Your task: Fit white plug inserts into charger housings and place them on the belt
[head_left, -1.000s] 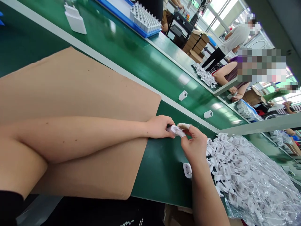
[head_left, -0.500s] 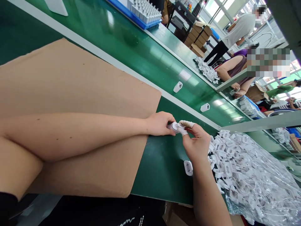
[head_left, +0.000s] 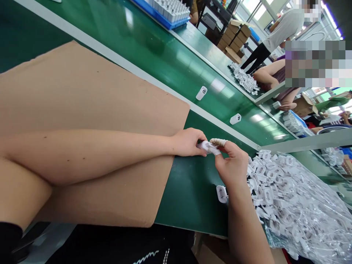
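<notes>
In the head view my left hand (head_left: pixel 188 142) is closed around a small white plastic housing (head_left: pixel 204 146), held just above the green bench. My right hand (head_left: pixel 232 159), with white wraps on thumb and index finger, pinches a white plastic piece at the housing's right end. The fingertips partly hide that piece, and whether it sits in the housing I cannot tell. A loose white oval plastic frame (head_left: pixel 221 194) lies beside my right wrist. To the right is a heap of similar white plastic parts (head_left: pixel 268 183) spilling from a clear plastic bag (head_left: pixel 316 209).
Brown cardboard (head_left: pixel 123 106) lies under my left forearm. Beyond a pale rail (head_left: pixel 220 119), two white housings (head_left: pixel 201 93) stand on a shiny green belt (head_left: pixel 165 62). A blue tray (head_left: pixel 176 24) holds several parts. A co-worker's hand (head_left: pixel 287 106) is across the belt.
Both white housings on the belt have shifted left and slightly up in view. My hands keep their grip, with the right fingers a little further over the housing's end. The view tilted slightly.
</notes>
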### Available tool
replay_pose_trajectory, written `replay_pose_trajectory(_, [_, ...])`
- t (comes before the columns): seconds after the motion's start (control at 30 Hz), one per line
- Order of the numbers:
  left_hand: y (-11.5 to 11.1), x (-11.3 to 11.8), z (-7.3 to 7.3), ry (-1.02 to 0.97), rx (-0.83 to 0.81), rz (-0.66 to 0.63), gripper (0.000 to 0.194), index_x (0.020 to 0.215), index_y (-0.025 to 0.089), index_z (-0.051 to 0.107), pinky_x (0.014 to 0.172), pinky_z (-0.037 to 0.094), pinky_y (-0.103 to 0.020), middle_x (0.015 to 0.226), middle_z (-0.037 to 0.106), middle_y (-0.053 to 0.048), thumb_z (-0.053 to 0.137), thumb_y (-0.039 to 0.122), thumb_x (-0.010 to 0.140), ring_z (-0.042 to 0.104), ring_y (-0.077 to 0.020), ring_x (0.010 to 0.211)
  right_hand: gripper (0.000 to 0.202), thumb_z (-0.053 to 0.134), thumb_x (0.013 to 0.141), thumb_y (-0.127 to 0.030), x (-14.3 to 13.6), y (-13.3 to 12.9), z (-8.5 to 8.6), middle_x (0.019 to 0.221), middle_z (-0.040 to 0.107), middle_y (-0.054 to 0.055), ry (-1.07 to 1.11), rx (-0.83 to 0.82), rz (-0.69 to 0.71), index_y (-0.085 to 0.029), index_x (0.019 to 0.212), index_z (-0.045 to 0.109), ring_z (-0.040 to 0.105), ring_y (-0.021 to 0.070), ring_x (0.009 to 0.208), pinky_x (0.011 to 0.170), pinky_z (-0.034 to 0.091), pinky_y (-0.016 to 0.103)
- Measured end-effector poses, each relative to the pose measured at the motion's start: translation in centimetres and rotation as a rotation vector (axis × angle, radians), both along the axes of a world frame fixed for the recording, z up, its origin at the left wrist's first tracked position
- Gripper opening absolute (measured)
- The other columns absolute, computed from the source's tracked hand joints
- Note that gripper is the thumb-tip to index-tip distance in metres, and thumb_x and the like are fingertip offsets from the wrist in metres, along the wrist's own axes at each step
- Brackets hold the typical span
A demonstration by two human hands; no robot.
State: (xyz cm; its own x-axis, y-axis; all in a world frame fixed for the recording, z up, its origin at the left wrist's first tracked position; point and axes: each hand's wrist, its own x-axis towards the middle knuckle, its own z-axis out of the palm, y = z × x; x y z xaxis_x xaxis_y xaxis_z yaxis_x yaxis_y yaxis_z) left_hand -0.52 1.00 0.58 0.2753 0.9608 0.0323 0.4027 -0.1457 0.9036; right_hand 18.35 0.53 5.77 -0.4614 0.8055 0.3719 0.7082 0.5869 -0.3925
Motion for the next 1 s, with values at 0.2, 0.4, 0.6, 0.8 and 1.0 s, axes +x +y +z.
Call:
replay_pose_trajectory(0.2, [-0.1, 0.1, 0.2, -0.005, -0.011, 0.009, 0.026, 0.085, 0.019, 0.074, 0.06, 0.039, -0.026, 0.084, 0.067, 0.001, 0.084, 0.038, 0.07, 0.058, -0.0152, 0.071, 0.034, 0.053, 0.077, -0.009, -0.3, -0.3, -0.1, 0.092, 0.077, 0.005, -0.071, 0.071, -0.013, -0.024, 0.1, 0.074, 0.072, 0.0228, 0.083, 0.069, 0.058, 0.033])
replay_pose_trajectory(0.4, [-0.4, 0.4, -0.2, 0.015, 0.02, 0.038, 0.027, 0.087, 0.02, 0.075, 0.062, 0.04, -0.026, 0.087, 0.07, 0.0, 0.083, 0.039, 0.071, 0.061, -0.0167, 0.074, 0.037, 0.054, 0.071, -0.008, -0.8, -0.2, -0.3, 0.091, 0.079, 0.004, -0.09, -0.007, -0.094, -0.024, 0.097, 0.074, 0.073, 0.0231, 0.079, 0.071, 0.057, 0.034])
replay_pose_trajectory(0.6, [0.3, 0.7, 0.1, 0.034, 0.027, -0.025, 0.036, 0.106, 0.023, 0.072, 0.067, 0.045, -0.026, 0.095, 0.073, 0.001, 0.08, 0.037, 0.073, 0.066, -0.0192, 0.082, 0.042, 0.065, 0.08, -0.025, 1.0, 0.7, -0.7, 0.109, 0.077, 0.006, 0.171, -0.233, -0.066, -0.025, 0.122, 0.067, 0.075, 0.0225, 0.089, 0.081, 0.06, 0.036])
replay_pose_trajectory(0.8, [8.6, 0.1, 1.8, 0.292, 0.173, 0.266, 0.03, 0.108, 0.022, 0.068, 0.075, 0.047, -0.03, 0.107, 0.073, -0.005, 0.073, 0.036, 0.082, 0.067, -0.0247, 0.094, 0.043, 0.074, 0.071, -0.02, 6.5, 1.2, 2.5, 0.115, 0.067, 0.012, -0.473, -0.122, -0.288, -0.023, 0.114, 0.069, 0.065, 0.0345, 0.107, 0.077, 0.051, 0.04])
replay_pose_trajectory(1.0, [15.2, -1.2, 1.8, 0.407, 0.141, 0.425, 0.045, 0.123, 0.016, 0.061, 0.09, 0.048, -0.035, 0.124, 0.069, -0.016, 0.07, 0.034, 0.083, 0.062, -0.0319, 0.114, 0.035, 0.06, 0.071, -0.002, 8.1, 2.8, 1.7, 0.106, 0.072, 0.007, -0.678, -0.335, -0.367, -0.023, 0.095, 0.072, 0.068, 0.024, 0.089, 0.064, 0.039, 0.03])
